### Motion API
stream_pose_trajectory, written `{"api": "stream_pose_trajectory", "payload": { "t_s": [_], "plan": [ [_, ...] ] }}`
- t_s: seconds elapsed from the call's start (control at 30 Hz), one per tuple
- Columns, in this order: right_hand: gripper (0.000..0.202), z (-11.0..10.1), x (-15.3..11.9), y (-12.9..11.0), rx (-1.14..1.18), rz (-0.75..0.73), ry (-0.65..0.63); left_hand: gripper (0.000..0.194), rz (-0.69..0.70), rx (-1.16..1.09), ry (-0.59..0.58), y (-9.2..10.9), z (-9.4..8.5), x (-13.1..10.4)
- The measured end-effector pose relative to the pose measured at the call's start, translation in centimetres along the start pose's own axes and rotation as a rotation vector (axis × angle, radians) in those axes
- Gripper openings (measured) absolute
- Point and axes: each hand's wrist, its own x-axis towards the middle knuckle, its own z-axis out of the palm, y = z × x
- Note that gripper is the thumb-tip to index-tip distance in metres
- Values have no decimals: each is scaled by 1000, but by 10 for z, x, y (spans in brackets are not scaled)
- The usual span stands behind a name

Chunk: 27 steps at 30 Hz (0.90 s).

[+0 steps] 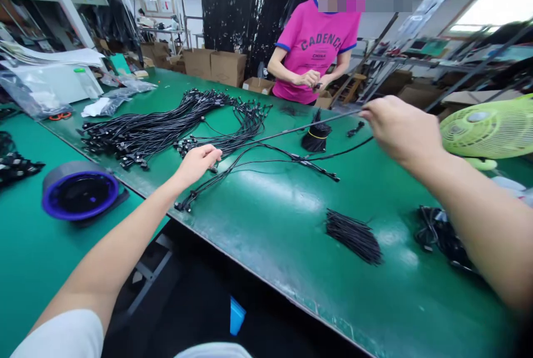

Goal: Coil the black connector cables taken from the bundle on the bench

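Observation:
A thin black cable (300, 127) runs taut and slightly upward across the green table, between my two hands. Closed in a pinch, my left hand (200, 165) grips it near a connector end, beside the bundled cables. My right hand (402, 125) is raised at the right, fingers closed on the cable's other stretch. Below the taut cable, a few loose black cables (258, 147) lie on the table. A large bundle of black cables with connectors (154, 125) spreads out beyond my left hand.
Bunches of black ties stand banded (317, 137) and lie loose (353, 236) on the green table (266, 219). A tape roll (81, 194) sits at left; a green fan (491, 125) and coiled cables (437, 230) are right. Across the table, a co-worker in pink (318, 41) handles something small.

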Motion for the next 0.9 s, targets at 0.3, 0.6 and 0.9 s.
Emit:
{"api": "stream_pose_trajectory", "payload": {
  "t_s": [0.3, 0.6, 0.9],
  "plan": [
    [35, 8, -59, 24, 584, 182, 25, 31, -274, -915, -512, 60, 10, -49],
    [20, 49, -75, -6, 571, -15, -137, 21, -130, -865, -200, 105, -50, -141],
    [39, -15, -48, -8, 523, 216, 355, 30, -442, -932, 7, 80, -49, -161]
  ]
}}
